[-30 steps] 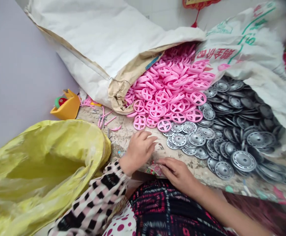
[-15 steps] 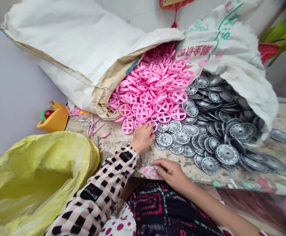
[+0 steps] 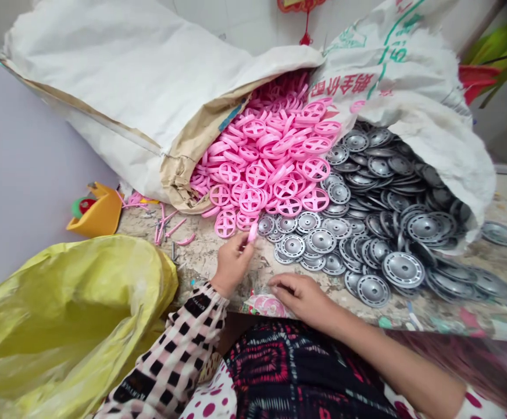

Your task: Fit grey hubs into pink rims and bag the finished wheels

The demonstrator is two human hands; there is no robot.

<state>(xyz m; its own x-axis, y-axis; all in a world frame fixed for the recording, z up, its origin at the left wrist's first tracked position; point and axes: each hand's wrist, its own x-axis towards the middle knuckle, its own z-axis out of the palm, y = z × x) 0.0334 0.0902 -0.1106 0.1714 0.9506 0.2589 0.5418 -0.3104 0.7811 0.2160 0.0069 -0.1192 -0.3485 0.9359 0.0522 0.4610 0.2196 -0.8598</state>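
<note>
Hands checked from here: left hand (image 3: 232,265) pinches a pink plastic sliver (image 3: 252,232) just below the pink wheel heap (image 3: 257,166); right hand (image 3: 302,297), fingers loosely curled, rests beside a printed packet (image 3: 264,306).

bright, even light with no clear source, only faint shadows (mostly under the grey wheels (image 3: 404,269)), soft glare on the yellow sack (image 3: 61,326), and wide-lens bending with blur by the far-right plant (image 3: 493,64).

the left hand (image 3: 232,265) has drawn back and now pinches 1 pink plastic piece (image 3: 252,232).
</note>
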